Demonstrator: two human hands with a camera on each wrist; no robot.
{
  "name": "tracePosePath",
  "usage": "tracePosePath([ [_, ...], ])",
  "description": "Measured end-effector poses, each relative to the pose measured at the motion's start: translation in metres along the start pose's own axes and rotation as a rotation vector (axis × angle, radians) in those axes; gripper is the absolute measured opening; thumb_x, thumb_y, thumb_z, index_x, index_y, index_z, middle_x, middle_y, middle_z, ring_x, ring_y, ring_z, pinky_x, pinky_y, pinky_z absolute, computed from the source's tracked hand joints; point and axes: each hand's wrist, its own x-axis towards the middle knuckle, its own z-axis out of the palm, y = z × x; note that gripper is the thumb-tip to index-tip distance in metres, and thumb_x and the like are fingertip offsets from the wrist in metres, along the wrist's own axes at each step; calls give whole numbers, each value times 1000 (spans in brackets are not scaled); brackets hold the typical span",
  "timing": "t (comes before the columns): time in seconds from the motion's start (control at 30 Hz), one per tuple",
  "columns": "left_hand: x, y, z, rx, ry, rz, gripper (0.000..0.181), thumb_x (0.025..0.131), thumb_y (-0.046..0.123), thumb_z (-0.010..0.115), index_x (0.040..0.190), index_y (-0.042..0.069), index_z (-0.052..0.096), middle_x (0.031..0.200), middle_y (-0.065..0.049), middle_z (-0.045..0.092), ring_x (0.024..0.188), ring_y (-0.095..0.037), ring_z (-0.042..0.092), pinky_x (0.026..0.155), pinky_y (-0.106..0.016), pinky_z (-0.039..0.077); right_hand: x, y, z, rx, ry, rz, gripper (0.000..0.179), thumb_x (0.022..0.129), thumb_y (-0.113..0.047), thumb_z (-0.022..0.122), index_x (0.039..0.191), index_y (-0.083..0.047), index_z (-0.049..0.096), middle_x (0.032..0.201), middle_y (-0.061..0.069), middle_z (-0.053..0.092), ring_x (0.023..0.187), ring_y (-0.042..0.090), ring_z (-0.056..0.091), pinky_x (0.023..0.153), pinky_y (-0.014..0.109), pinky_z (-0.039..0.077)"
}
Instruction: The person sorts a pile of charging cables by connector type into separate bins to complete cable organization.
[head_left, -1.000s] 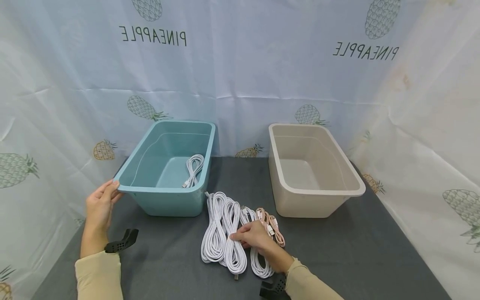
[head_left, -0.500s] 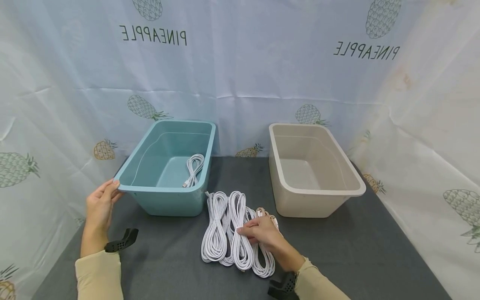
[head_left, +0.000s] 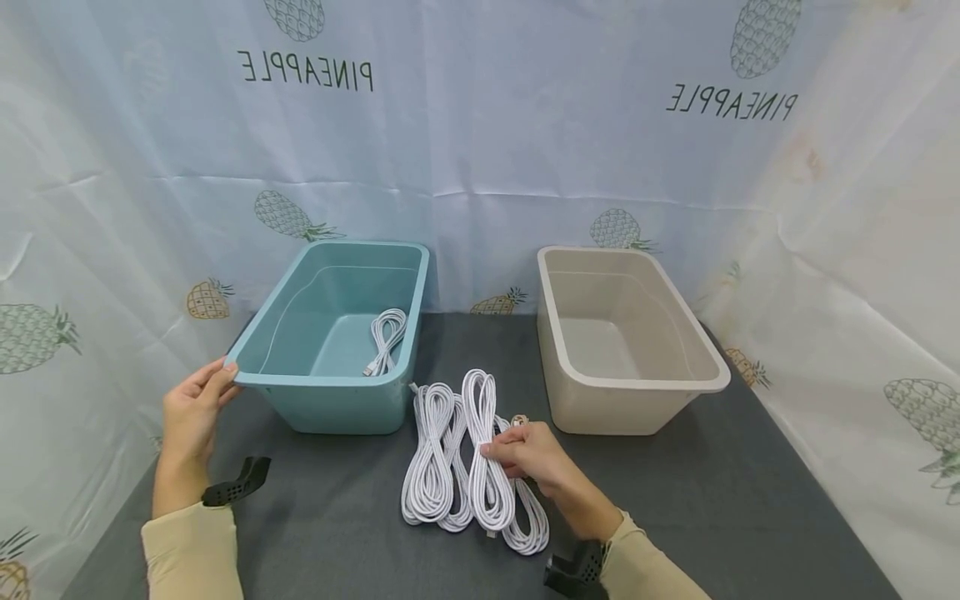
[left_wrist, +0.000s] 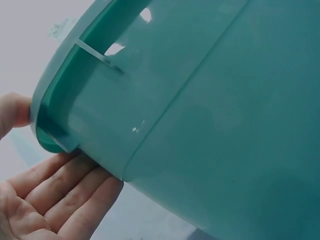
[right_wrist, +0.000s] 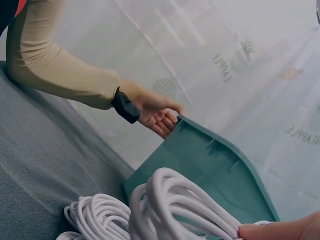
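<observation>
With thumb on top and fingers underneath, my left hand [head_left: 191, 410] grips the front left corner of the blue bin [head_left: 330, 408]. The left wrist view shows those fingers [left_wrist: 70, 192] against the bin's underside. My right hand [head_left: 538, 460] pinches a coiled white cable [head_left: 478, 408] at its middle, slightly over the other coils. To its left lie white coiled cables [head_left: 427, 471]. Another white coil [head_left: 529, 527] is partly covered by the right hand. One white cable [head_left: 387, 337] rests inside the blue bin. Behind the right hand, only a bit of a pinkish-tan cable [head_left: 519, 421] shows.
A beige bin [head_left: 633, 408] stands to the right of the blue one, with nothing seen inside. Dark grey cloth [head_left: 712, 500] covers the table. A pineapple-print curtain [head_left: 480, 133] hangs behind and at both sides.
My right hand has drawn a white coil rightward off the pile and slightly up, now hiding most of the pinkish-tan cables. The left hand and blue bin have shifted very slightly left.
</observation>
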Motion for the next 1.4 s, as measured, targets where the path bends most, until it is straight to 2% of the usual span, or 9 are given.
tracePosePath([
  [0.1, 0, 1, 0, -4, 12, -7, 21, 91, 8, 64, 84, 26, 73, 82, 18, 72, 70, 6, 68, 66, -6, 54, 1, -6, 0, 29, -12, -1, 30, 82, -12, 73, 96, 14, 68, 71, -6, 65, 60, 4, 63, 59, 21, 57],
  [0.17, 0, 1, -1, -4, 15, -10, 20, 91, 9, 64, 85, 26, 73, 83, 18, 71, 70, 6, 68, 66, -6, 54, 1, -10, 0, 27, -6, 7, 28, 81, -13, 73, 94, 12, 68, 68, -8, 63, 56, 3, 61, 53, 19, 53],
  [0.27, -1, 1, 0, 6, 10, -10, 18, 91, 10, 65, 85, 26, 73, 83, 18, 71, 70, 6, 68, 67, -6, 54, 1, -17, 0, 15, 3, 10, 27, 81, -14, 74, 92, 10, 69, 64, -9, 60, 54, 3, 59, 51, 18, 50],
  [0.53, 0, 0, 1, 18, 18, -25, 19, 92, 11, 64, 85, 27, 72, 82, 20, 71, 70, 6, 68, 67, -5, 54, 4, -32, -1, 31, -18, -12, 27, 84, -15, 72, 96, 10, 69, 68, -9, 62, 61, 4, 59, 62, 23, 56],
  [0.7, 1, 0, 1, 11, 27, -48, 20, 92, 11, 64, 84, 28, 71, 82, 20, 71, 69, 6, 68, 66, -6, 54, 8, -44, -2, -3, -4, -17, 29, 84, -18, 72, 99, 7, 71, 74, -7, 65, 66, 7, 61, 66, 25, 56],
  [1.0, -1, 0, 0, 39, 42, -49, 18, 92, 14, 64, 84, 29, 70, 82, 20, 70, 69, 7, 67, 66, -5, 53, 19, -71, 5, 32, 12, -28, 26, 84, -18, 72, 97, 5, 71, 73, -7, 66, 63, 7, 62, 67, 25, 57],
  [1.23, -1, -1, -1, 37, 37, -51, 18, 92, 15, 65, 84, 30, 70, 81, 20, 70, 69, 7, 68, 66, -5, 53, 25, -90, 10, 55, 5, -29, 26, 85, -18, 73, 99, 4, 72, 74, -5, 67, 61, 7, 63, 62, 23, 57],
  [1.4, -1, -1, 0, 27, 42, -48, 15, 91, 15, 66, 85, 28, 71, 81, 19, 70, 69, 6, 68, 66, -6, 54, 31, -101, 14, 59, 21, -39, 25, 84, -19, 74, 98, 1, 73, 82, -1, 70, 68, 7, 65, 69, 26, 59],
])
